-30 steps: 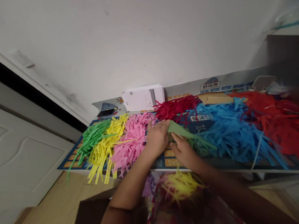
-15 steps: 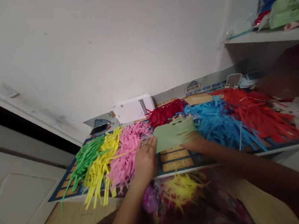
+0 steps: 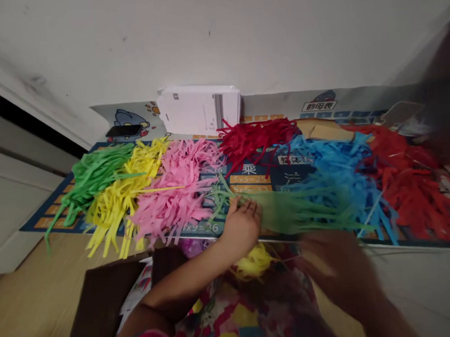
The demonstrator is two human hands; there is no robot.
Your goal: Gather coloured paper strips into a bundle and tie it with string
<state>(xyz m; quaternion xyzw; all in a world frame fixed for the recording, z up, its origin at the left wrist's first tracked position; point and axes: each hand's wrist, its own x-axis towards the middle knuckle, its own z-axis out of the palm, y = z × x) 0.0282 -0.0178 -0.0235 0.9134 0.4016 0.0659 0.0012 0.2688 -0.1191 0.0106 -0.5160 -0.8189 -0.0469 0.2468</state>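
My left hand (image 3: 244, 226) is at the front part of the table, its fingers curled on the end of a light green fringed tissue paper (image 3: 284, 210). The paper's strips fan out to the right, blurred, over the blue strips. My right hand (image 3: 332, 263), smeared by motion, is just off the table's front edge, below the green strips. I cannot make out its fingers. Pink fringed paper (image 3: 176, 181) lies to the left of my left hand, and dark red fringed paper (image 3: 259, 136) lies behind it.
Green strips (image 3: 99, 168) and yellow strips (image 3: 124, 205) lie on the table's left part. Blue strips (image 3: 335, 172) and red strips (image 3: 412, 182) are on the right. A white box (image 3: 198, 109) and a phone (image 3: 125, 131) stand by the wall. Yellow shreds (image 3: 253, 262) are on the lap.
The view has turned and levelled. The light green paper now shows spread strips reaching right. My right hand has come off the paper, back toward my body; my left hand stays on it.
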